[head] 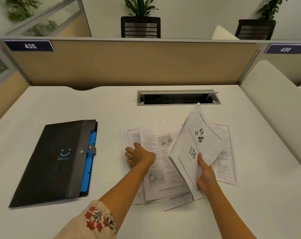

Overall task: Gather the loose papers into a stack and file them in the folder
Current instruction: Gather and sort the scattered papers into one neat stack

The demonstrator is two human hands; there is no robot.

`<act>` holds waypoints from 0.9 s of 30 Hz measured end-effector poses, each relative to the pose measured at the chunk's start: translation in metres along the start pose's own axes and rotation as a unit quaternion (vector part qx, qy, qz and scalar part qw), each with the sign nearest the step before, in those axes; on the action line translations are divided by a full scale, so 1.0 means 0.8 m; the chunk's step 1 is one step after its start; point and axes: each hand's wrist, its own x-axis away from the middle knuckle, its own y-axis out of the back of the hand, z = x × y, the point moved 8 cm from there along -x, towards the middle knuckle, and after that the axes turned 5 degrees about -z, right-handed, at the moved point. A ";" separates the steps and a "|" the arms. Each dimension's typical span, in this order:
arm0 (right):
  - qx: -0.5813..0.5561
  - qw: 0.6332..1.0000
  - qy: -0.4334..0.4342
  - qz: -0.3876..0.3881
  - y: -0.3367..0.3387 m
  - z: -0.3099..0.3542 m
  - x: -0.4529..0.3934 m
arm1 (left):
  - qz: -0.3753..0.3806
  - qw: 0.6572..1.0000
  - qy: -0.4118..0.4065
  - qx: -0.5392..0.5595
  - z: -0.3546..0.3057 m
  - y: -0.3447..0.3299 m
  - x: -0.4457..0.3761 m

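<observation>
Several loose printed papers lie overlapping on the white desk, right of centre. My right hand grips a few sheets by their lower edge and holds them tilted up off the pile. My left hand rests on the left side of the pile, fingers curled at the edge of a sheet; whether it pinches that sheet I cannot tell. A black folder with a blue smile mark lies flat to the left, blue dividers showing along its right edge, apart from both hands.
A grey cable tray with its lid raised is set into the desk just behind the papers. A tan partition closes the far side. A white curved divider borders the right edge.
</observation>
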 end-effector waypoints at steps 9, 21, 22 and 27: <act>0.001 1.000 -0.004 0.003 0.005 -0.003 -0.006 | -0.005 0.981 0.058 0.186 0.001 -0.004 -0.005; 0.020 1.000 0.000 -0.007 0.006 -0.003 -0.006 | 0.085 0.940 0.005 0.331 0.000 -0.024 0.000; 0.021 1.000 0.001 -0.009 0.005 -0.003 -0.005 | 0.088 0.938 -0.002 0.336 -0.002 -0.021 0.000; 0.004 1.000 -0.002 -0.002 0.001 -0.001 -0.005 | 0.076 0.934 -0.047 0.347 -0.007 0.015 -0.014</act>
